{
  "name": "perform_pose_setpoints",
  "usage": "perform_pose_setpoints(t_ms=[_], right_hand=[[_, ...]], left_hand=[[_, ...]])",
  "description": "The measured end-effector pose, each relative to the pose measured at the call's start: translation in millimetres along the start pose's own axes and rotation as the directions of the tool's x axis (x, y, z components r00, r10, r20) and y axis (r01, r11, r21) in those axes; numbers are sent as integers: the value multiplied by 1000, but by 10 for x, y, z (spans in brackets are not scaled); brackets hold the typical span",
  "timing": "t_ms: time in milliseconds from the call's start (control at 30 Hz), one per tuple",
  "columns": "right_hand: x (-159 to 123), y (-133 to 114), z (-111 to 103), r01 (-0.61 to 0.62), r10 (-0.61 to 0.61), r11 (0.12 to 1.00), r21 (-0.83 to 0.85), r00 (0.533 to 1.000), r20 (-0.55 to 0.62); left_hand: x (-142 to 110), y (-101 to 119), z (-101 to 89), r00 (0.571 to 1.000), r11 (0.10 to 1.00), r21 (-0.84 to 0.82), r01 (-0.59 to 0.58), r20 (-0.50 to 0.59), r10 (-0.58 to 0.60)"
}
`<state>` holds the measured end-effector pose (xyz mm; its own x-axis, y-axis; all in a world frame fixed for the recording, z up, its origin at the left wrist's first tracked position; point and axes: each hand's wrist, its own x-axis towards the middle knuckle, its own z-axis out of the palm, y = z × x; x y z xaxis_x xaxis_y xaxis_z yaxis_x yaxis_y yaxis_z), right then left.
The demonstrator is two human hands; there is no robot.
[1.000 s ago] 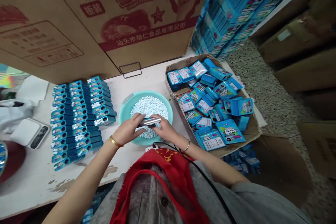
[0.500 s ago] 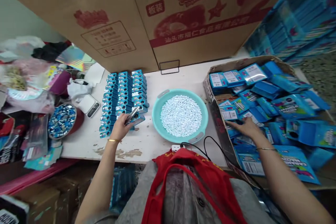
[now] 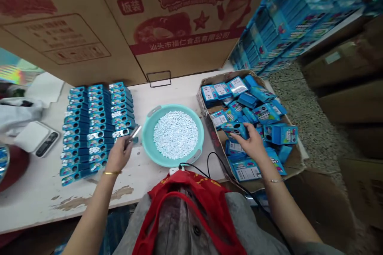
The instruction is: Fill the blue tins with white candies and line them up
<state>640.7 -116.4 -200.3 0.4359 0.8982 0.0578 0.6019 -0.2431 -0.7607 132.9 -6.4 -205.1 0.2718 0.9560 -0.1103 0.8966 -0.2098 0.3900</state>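
Note:
My left hand (image 3: 119, 153) is closed around a slim silver metal tool (image 3: 135, 131), just in front of the right-hand row of small blue candy boxes (image 3: 122, 112). The end of one blue box shows beside its fingers; I cannot tell whether they touch it. My right hand (image 3: 251, 142) grips a blue candy box (image 3: 235, 128) with a round dark hole in its end, at the left side of a cardboard carton (image 3: 213, 130) full of similar boxes. Between both hands stands a turquoise basin (image 3: 147, 137) of small white candies (image 3: 176, 134).
Behind the basin stands a large printed cardboard box (image 3: 185, 57). Wrapped stacks of blue boxes (image 3: 287, 20) rise at the back right. A white scale (image 3: 37, 139) and a red tub (image 3: 16, 165) are at the left. A black cable (image 3: 194, 170) runs in front of the basin.
My hands, together over the basin a second ago, have parted. The left took the silver tool to the box rows; the right reached into the carton and now holds up a box.

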Motion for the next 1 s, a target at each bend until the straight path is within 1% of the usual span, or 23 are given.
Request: perform_pose_setpoints(t_ms=[33, 67, 100, 133, 167, 200, 233, 267, 333, 433, 500, 567, 600, 667, 700, 767, 800, 867, 900, 967, 1000], right_hand=[[-37, -161, -13, 14, -13, 999, 47, 1000, -26], [-70, -319, -3, 15, -11, 994, 109, 999, -38], [-97, -467, 27, 5, 2, 981, 194, 999, -33], [-119, -597, 73, -16, 21, 956, 293, 1000, -13], [-140, -705, 131, -51, 48, 918, 393, 999, 18], [-160, -787, 195, -100, 82, 870, 483, 995, 58], [-182, -843, 262, -155, 120, 818, 553, 988, 99], [-206, -875, 326, -211, 163, 769, 604, 977, 134], [-266, -884, 434, -312, 242, 684, 660, 950, 198], [-372, -832, 530, -436, 308, 570, 696, 899, 311], [-438, -794, 562, -495, 328, 510, 703, 868, 373], [-492, -763, 587, -535, 344, 481, 695, 844, 412], [-512, -748, 601, -551, 349, 476, 685, 833, 428], [-540, -716, 633, -582, 359, 470, 664, 813, 459], [-547, -696, 655, -595, 363, 466, 655, 804, 472], [-552, -650, 711, -608, 372, 460, 647, 794, 481], [-550, -626, 747, -612, 372, 460, 643, 790, 486], [-544, -580, 831, -612, 360, 470, 636, 791, 495], [-541, -560, 877, -605, 346, 482, 634, 796, 496], [-540, -529, 962, -579, 323, 509, 637, 814, 482], [-542, -516, 998, -566, 318, 518, 641, 823, 470]], left_hand=[[8, 158, 18, 989, 998, -15, -68, 129, 69], [22, 323, 46, 954, 993, -4, -116, 278, 112], [40, 482, 86, 899, 989, 31, -144, 422, 118], [63, 625, 139, 837, 984, 80, -159, 539, 92], [87, 746, 203, 785, 977, 133, -165, 618, 48], [111, 841, 277, 749, 971, 177, -164, 662, 6], [131, 912, 356, 733, 966, 203, -159, 680, -23], [149, 965, 438, 731, 965, 213, -153, 681, -34], [180, 1045, 606, 741, 967, 211, -145, 670, -36], [245, 1196, 864, 764, 970, 197, -140, 644, -21], [315, 1340, 1025, 784, 972, 190, -140, 621, -8], [399, 1478, 1135, 800, 971, 186, -151, 600, 10], [442, 1526, 1156, 804, 970, 182, -163, 595, 24], [533, 1546, 1114, 800, 965, 171, -197, 597, 58], [582, 1514, 1055, 795, 963, 166, -214, 602, 73], [692, 1381, 900, 790, 957, 168, -237, 607, 89], [754, 1296, 825, 797, 955, 174, -239, 597, 91], [878, 1134, 732, 842, 956, 198, -215, 534, 79], [931, 1072, 728, 867, 958, 210, -195, 493, 69], [991, 1011, 811, 902, 962, 217, -165, 429, 58], [990, 1013, 888, 906, 964, 209, -163, 419, 62]])
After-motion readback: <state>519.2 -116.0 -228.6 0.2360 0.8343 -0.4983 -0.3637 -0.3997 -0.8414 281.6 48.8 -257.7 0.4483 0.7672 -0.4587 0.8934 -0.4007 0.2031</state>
